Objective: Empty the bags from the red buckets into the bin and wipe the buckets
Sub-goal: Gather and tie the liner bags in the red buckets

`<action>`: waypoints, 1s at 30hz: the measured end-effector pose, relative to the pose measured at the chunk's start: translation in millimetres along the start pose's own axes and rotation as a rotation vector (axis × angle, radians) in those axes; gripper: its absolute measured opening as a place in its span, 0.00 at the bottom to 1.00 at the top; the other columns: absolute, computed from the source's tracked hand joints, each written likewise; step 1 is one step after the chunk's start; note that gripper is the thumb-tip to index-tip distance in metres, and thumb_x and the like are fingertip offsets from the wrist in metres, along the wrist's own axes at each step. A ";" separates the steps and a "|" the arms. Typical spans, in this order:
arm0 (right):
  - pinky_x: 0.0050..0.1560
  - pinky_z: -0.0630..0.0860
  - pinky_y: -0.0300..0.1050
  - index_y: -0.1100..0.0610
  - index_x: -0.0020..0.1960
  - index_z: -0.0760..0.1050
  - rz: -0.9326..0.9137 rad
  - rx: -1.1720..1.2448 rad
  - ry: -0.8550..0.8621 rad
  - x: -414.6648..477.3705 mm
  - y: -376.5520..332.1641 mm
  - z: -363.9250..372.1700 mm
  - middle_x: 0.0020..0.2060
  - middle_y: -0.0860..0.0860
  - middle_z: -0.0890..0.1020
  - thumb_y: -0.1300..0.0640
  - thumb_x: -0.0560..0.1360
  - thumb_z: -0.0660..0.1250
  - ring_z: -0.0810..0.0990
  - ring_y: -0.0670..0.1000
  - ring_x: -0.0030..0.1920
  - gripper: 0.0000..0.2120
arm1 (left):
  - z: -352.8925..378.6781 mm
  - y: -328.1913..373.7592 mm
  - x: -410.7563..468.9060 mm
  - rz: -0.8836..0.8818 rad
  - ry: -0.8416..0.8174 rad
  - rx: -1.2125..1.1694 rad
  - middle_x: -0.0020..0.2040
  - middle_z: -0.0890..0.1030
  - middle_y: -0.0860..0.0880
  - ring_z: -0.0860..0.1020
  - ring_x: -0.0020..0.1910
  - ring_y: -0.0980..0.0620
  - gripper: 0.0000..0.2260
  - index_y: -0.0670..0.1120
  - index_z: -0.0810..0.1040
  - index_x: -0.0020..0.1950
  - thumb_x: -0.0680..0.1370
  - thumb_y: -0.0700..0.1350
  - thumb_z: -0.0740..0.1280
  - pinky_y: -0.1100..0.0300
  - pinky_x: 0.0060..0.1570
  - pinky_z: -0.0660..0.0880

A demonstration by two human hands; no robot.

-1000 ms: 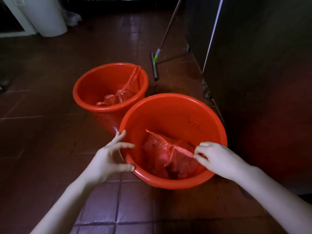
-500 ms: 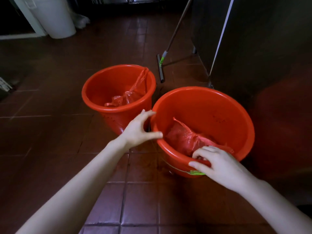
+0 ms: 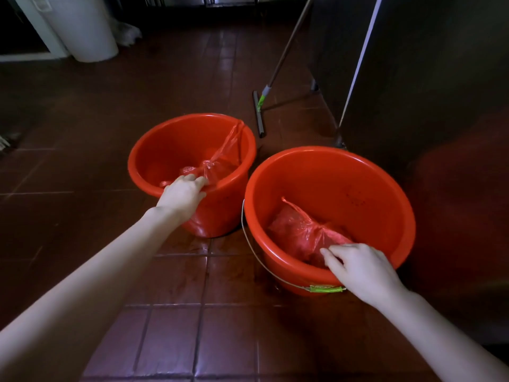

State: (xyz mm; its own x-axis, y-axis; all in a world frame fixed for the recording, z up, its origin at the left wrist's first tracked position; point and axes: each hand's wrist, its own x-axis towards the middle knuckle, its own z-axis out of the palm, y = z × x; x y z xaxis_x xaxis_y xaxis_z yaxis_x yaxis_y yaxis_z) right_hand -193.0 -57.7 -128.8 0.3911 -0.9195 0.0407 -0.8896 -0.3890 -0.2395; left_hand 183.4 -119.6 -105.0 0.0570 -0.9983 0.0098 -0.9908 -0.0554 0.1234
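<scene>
Two red buckets stand side by side on the tiled floor. The left bucket holds a knotted red plastic bag, one tail draped over the far rim. My left hand reaches over its near rim, fingertips touching the bag; whether they grip it is hidden. The right bucket, nearer to me, holds a fuller tied red bag. My right hand lies over its near rim, fingers curled on the bag's end. A wire handle with a green grip hangs down its front.
A floor squeegee with a long pole leans against the dark steel cabinet at the right. A white cylindrical bin stands at the far left. The red-brown tiles around the buckets look wet.
My left hand left the right bucket's rim and reached into the left bucket onto its bag. My right hand stayed on the right bag. The view shifted so both buckets sit lower.
</scene>
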 end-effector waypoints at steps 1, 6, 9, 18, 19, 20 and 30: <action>0.33 0.66 0.43 0.48 0.36 0.73 0.015 0.012 -0.016 1.9 0.6 -0.4 0.27 0.44 0.75 0.43 0.79 0.57 0.75 0.45 0.31 0.17 | -1.3 -1.6 -9.7 0.028 -0.003 0.000 0.61 0.76 0.43 0.73 0.61 0.41 0.17 0.47 0.72 0.70 0.81 0.45 0.63 0.44 0.59 0.73; 0.40 0.71 0.42 0.43 0.52 0.76 0.081 0.087 -0.015 23.2 4.3 -2.8 0.48 0.43 0.80 0.45 0.77 0.64 0.80 0.50 0.47 0.07 | -10.5 -9.8 -64.1 0.122 -0.041 0.039 0.56 0.78 0.46 0.76 0.55 0.44 0.15 0.48 0.75 0.65 0.79 0.46 0.67 0.49 0.55 0.75; 0.54 0.74 0.49 0.45 0.65 0.71 0.101 0.001 -0.065 46.7 7.3 2.1 0.58 0.49 0.75 0.44 0.77 0.64 0.73 0.54 0.59 0.18 | -28.8 -17.1 -83.1 0.156 -0.224 0.046 0.53 0.80 0.52 0.79 0.51 0.49 0.14 0.53 0.77 0.60 0.75 0.48 0.71 0.53 0.51 0.76; 0.63 0.72 0.58 0.42 0.75 0.56 0.276 -0.042 -0.479 100.9 -2.2 38.0 0.64 0.55 0.70 0.40 0.75 0.65 0.70 0.61 0.65 0.32 | -11.8 -31.7 -18.1 -0.120 -0.002 -0.039 0.55 0.78 0.45 0.77 0.55 0.43 0.17 0.51 0.77 0.60 0.73 0.53 0.72 0.50 0.55 0.75; 0.63 0.72 0.58 0.42 0.74 0.57 0.283 -0.039 -0.485 104.5 -1.5 40.6 0.63 0.55 0.70 0.41 0.75 0.66 0.70 0.61 0.65 0.31 | 0.6 -31.3 -10.4 -0.195 -0.117 0.026 0.60 0.74 0.42 0.74 0.59 0.39 0.23 0.52 0.73 0.66 0.73 0.55 0.72 0.47 0.59 0.74; 0.62 0.72 0.58 0.43 0.73 0.58 0.288 -0.042 -0.489 107.5 -0.7 43.0 0.62 0.54 0.71 0.43 0.75 0.67 0.70 0.60 0.64 0.30 | 12.2 -30.0 -4.3 -0.257 -0.252 0.031 0.63 0.70 0.41 0.73 0.60 0.36 0.28 0.53 0.69 0.70 0.73 0.55 0.72 0.45 0.60 0.73; 0.52 0.75 0.46 0.54 0.49 0.76 0.328 0.020 -0.288 123.2 -2.7 27.9 0.50 0.54 0.77 0.64 0.73 0.63 0.80 0.59 0.53 0.08 | 7.5 -38.9 13.7 -0.189 -0.126 -0.080 0.51 0.74 0.46 0.78 0.50 0.42 0.14 0.47 0.80 0.53 0.74 0.32 0.66 0.51 0.49 0.77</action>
State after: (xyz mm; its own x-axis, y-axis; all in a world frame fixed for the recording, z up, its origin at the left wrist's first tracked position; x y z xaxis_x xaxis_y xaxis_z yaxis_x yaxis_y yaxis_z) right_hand -135.8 -168.3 -150.2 0.1405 -0.9396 -0.3120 -0.9741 -0.0748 -0.2132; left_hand 221.8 -131.2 -117.1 0.2199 -0.9648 -0.1443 -0.9508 -0.2450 0.1894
